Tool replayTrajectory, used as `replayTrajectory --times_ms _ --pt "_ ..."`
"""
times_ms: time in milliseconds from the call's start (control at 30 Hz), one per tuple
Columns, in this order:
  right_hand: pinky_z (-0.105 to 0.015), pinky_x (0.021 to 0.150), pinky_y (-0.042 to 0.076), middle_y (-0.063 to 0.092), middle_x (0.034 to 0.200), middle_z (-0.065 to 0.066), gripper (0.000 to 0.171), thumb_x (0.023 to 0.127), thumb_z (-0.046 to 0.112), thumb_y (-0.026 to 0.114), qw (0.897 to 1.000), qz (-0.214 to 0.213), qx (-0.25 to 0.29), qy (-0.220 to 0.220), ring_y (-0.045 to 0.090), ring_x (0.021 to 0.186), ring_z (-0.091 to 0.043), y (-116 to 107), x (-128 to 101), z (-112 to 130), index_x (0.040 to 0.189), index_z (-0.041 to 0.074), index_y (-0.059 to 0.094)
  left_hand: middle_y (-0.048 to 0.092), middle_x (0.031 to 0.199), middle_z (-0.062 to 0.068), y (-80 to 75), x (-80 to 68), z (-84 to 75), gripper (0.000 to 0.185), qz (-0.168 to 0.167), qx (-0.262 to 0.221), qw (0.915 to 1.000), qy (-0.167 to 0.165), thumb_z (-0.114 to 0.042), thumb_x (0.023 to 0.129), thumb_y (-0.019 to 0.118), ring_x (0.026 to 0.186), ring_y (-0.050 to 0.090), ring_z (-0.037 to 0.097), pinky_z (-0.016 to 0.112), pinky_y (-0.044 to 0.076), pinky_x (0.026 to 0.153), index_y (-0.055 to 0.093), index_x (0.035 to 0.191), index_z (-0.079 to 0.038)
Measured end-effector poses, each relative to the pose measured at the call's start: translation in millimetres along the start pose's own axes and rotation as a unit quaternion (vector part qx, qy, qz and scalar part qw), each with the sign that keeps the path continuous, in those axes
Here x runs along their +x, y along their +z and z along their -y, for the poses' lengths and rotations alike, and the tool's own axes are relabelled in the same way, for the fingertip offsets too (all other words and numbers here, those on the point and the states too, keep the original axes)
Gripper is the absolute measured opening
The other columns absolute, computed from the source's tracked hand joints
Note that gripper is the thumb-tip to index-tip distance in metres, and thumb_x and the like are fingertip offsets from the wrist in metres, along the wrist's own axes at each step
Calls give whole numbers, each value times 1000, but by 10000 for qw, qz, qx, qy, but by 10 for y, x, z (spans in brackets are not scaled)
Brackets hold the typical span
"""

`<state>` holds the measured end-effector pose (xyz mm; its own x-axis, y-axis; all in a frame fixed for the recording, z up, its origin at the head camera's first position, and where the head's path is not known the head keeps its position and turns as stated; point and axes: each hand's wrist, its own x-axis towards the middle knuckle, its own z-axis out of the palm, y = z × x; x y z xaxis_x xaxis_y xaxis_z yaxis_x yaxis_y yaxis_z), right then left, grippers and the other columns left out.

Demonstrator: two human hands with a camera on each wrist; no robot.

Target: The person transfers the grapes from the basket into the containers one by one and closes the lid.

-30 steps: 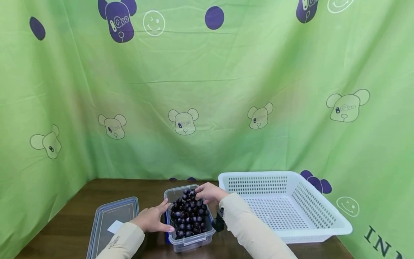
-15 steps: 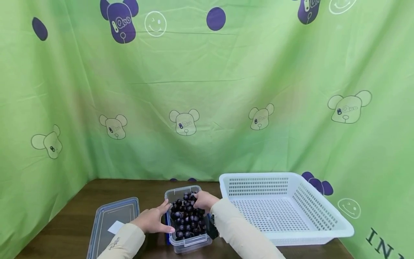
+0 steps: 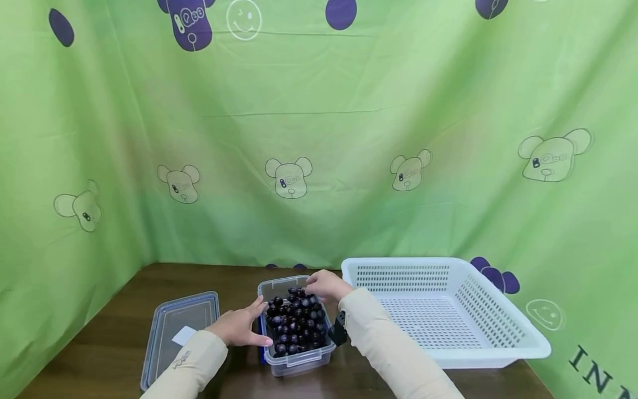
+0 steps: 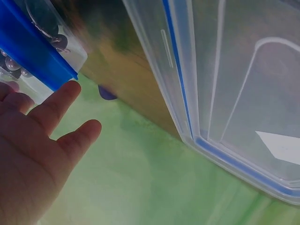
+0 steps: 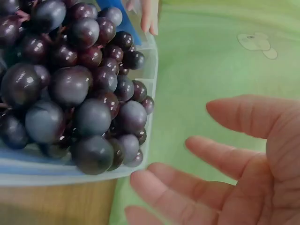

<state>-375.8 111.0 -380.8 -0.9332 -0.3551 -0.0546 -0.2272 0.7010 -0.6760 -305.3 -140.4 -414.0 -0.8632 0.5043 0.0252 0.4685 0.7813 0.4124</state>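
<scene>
A bunch of dark purple grapes [image 3: 296,321] fills a clear plastic box [image 3: 305,361] on the brown table. My left hand [image 3: 241,324] is spread along the box's left side, fingers straight. In the left wrist view, a fingertip of the left hand [image 4: 47,126] is at a blue flap [image 4: 35,44] on that side. Over the box's back right corner is my right hand [image 3: 328,285]. From the right wrist view, the right hand [image 5: 229,178] has its fingers apart with nothing between them, beside the grapes [image 5: 84,84] and close to the rim.
Left of the box lies a clear lid [image 3: 184,316] with a blue seal and a white label [image 3: 184,335]. A large white plastic basket [image 3: 438,360] with slotted walls stands to the right. A green printed cloth [image 3: 349,221] hangs behind the table.
My right hand reached in over the grapes, then drew back up toward the box's back right corner. The left hand stays at the box's side. The head view has tilted slightly.
</scene>
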Motion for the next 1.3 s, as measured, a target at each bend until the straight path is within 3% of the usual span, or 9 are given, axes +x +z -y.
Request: replayTrajectory --times_ms 200,300,500,667,800,900,1067,1133,1300 --pt "-34 53 49 63 80 -7 34 89 11 61 9966 123 523 628 56 56 -15 -65 -295 236 121 1 64 27 152 23 -38 -7 0 90 -6 -129 9999 -40 -46 77 76 113 55 44 56 45 88 40 143 3" --pt "-41 58 53 59 74 -5 34 89 10 59 9964 82 517 670 62 62 -19 -53 -392 276 120 -2 64 25 152 24 -18 -3 -3 90 53 -266 9996 -5 -45 77 76 114 54 45 56 45 87 39 143 4" --pt "-52 66 55 66 108 -14 35 88 11 60 9968 164 371 693 69 84 -31 -15 -459 244 120 -2 64 25 151 27 14 25 -20 90 51 -337 9993 133 -44 77 77 118 51 46 55 46 88 40 141 7" --pt "-49 64 56 62 121 -16 36 88 12 60 9970 219 402 622 68 76 -30 1 -473 270 121 -2 63 30 150 25 -12 48 -36 89 -32 55 9999 137 -47 77 76 116 53 46 55 47 85 42 140 6" --pt "-35 54 50 65 95 -11 35 86 10 60 9980 239 481 341 63 65 -23 16 -481 337 119 -2 64 31 149 26 -3 7 4 90 -57 207 9997 122 -48 77 75 111 57 44 54 49 78 42 140 6" --pt "-34 52 46 61 80 -7 34 87 8 58 9958 231 797 395 61 67 -23 35 -500 380 120 0 64 30 148 29 16 -37 33 87 17 197 9993 326 -49 80 71 110 57 45 54 49 78 41 140 7" --pt "-39 59 52 65 89 -10 33 86 4 58 9905 94 1282 491 64 73 -26 145 -496 401 118 -1 64 31 142 38 -46 -221 162 72 40 -547 9954 785 -35 92 62 122 42 54 61 37 96 36 140 13" --pt "-40 59 54 66 90 -12 34 85 3 58 9901 57 1330 436 64 72 -26 189 -472 413 118 -1 64 35 138 40 -113 -351 270 67 -121 -868 9936 711 -28 94 60 123 39 56 63 33 98 36 139 15" --pt "-46 65 56 68 92 -16 35 83 2 54 9891 -139 1436 289 66 74 -30 272 -433 513 116 -2 64 49 126 38 -269 -717 606 59 -774 -794 9938 102 -26 94 59 111 52 53 63 40 92 43 135 14"
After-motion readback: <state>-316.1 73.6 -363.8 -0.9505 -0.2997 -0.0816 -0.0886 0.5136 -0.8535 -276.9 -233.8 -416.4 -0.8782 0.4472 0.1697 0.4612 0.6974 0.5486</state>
